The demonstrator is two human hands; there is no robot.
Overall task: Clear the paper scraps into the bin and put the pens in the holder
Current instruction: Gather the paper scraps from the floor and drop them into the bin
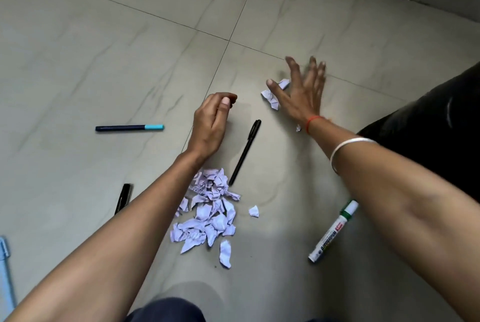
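A pile of pale lilac paper scraps (207, 217) lies on the tiled floor under my left forearm. Two more scraps (272, 95) sit farther out, beside the thumb of my right hand (298, 95), which is flat and spread, holding nothing. My left hand (211, 124) hovers with fingers curled in and nothing visible in it. A black pen (245, 152) lies between my hands. A dark pen with a teal cap (129, 128) is to the left. Another black pen (123, 198) is partly hidden by my left arm. A green whiteboard marker (333, 232) lies under my right forearm.
The grey tiled floor (104, 48) stretches far and left. A dark clothed leg (441, 126) fills the right side. A pale blue object (6, 269) shows at the lower left edge. A wall base runs along the top right. No bin or holder is in view.
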